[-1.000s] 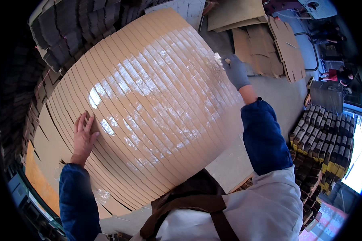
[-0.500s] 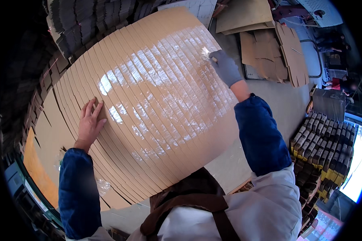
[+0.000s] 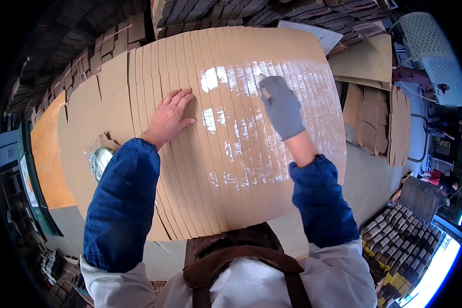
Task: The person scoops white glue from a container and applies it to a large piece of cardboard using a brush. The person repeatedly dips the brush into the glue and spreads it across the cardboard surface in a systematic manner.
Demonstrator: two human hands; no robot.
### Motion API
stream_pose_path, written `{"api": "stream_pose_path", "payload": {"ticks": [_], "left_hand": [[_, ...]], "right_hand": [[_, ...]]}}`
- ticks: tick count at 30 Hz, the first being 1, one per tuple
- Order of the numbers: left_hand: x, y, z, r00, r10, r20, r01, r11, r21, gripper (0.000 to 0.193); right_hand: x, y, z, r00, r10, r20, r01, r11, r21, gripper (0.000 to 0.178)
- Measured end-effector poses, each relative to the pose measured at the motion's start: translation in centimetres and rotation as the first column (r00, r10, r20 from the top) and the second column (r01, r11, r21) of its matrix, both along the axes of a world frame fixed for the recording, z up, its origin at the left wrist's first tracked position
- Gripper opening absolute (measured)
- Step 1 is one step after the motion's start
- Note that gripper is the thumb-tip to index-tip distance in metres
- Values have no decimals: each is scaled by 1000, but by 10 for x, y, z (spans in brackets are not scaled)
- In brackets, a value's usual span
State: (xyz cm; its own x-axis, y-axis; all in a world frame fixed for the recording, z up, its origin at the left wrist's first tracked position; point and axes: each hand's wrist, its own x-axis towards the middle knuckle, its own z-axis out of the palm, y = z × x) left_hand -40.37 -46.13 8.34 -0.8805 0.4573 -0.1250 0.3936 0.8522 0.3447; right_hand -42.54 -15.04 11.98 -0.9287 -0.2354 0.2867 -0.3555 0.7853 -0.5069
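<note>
Overlapping brown cardboard sheets (image 3: 174, 205) lie fanned out like shingles in front of me. Their edges form narrow strips, streaked across the middle and right with a wet, shiny white coating (image 3: 209, 81) that looks like glue. My right hand (image 3: 282, 105), in a grey glove, grips a small brush (image 3: 266, 94) over the coated strips; its bristles are partly hidden and blurred. Bare, my left hand (image 3: 170, 115) rests on the uncoated strips left of the coating, fingers stretched out. A roll of tape (image 3: 102, 160) in clear plastic lies by my left forearm.
Stacked cardboard (image 3: 200, 13) stands along the far side. At the right are folded cardboard pieces (image 3: 372, 118), a pale perforated plastic chair (image 3: 431, 51) and bundled stacks (image 3: 400, 241). An orange-brown board (image 3: 51, 154) lies at the left. People are in the right background.
My view has turned, so the sheets look straighter. The brush in my right hand has moved left across the coated strips, toward my left hand. My left hand stays flat on the cardboard.
</note>
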Motion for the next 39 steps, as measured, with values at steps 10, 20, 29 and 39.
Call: {"api": "stream_pose_path", "payload": {"ticks": [10, 20, 29, 39], "left_hand": [[2, 1, -8, 997, 61, -57, -54, 992, 116, 64], [6, -2, -12, 997, 80, -16, -77, 987, 138, 60], [4, -2, -14, 997, 81, -9, -79, 989, 124, 59], [6, -3, -15, 996, 85, -22, -83, 991, 108, 61]], "right_hand": [[-30, -70, -9, 961, -104, 256, 33, 963, 268, 17], [-50, -72, -10, 996, -6, 92, -11, 982, 189, 10], [-99, -57, 4, 959, -66, 275, 61, 998, 25, 18], [-129, -48, 11, 937, -59, 344, 19, 993, 118, 29]]}}
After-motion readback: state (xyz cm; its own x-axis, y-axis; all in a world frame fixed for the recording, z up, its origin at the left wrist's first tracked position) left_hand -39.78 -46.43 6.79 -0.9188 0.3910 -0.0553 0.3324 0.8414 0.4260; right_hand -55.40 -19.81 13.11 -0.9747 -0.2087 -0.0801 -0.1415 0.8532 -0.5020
